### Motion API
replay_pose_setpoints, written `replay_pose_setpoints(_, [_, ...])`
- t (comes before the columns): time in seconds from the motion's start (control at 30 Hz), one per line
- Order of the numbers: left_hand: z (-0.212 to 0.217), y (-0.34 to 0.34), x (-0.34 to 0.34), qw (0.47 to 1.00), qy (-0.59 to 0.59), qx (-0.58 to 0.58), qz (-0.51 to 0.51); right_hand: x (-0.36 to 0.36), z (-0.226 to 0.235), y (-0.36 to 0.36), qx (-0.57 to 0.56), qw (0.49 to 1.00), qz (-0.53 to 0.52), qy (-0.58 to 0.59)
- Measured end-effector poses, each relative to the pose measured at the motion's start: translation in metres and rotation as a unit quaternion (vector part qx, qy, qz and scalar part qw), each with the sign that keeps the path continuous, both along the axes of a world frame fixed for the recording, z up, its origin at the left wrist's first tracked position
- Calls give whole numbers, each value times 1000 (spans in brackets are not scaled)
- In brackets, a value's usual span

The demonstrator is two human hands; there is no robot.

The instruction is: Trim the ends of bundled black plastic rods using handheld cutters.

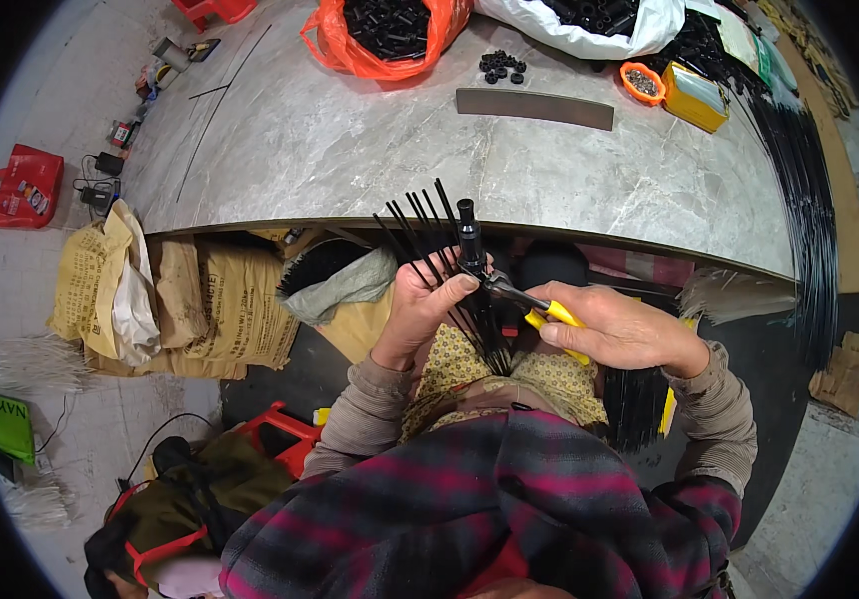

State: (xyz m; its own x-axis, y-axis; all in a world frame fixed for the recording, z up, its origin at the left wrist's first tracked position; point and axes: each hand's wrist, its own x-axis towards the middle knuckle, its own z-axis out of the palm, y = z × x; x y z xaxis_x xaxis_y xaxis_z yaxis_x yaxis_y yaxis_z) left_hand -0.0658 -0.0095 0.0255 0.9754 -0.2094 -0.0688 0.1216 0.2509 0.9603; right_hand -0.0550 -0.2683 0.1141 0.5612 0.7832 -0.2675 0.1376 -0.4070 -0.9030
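Above my lap, my left hand (418, 314) is closed around a bundle of thin black rods (405, 225) joined to a black cylindrical piece (468, 240) that stands upright. The rods fan out past the fingers, and their lower ends run down toward the patterned cloth (559, 384) over my lap. My right hand (629, 324) grips pliers with yellow handles (563, 315). The metal jaws reach the base of the cylindrical piece, next to my left thumb. What the jaws pinch is too small to make out.
On the grey table (350, 140) are a red bag (429, 55) and a white bag (549, 35) of black parts, loose black rings (501, 68), a flat dark strip (534, 108), an orange bowl (643, 83) and a yellow box (691, 98). Long black rods (811, 230) hang over its right edge.
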Motion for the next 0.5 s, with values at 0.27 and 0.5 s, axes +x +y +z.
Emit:
replay_pose_setpoints(0.27, [4,0,3,1000,-10,9,-14,16,-9,-4,23,996,23,80])
replay_pose_setpoints(0.5, [-1,3,6,1000,-14,19,-4,18,9,0,-2,992,17,121])
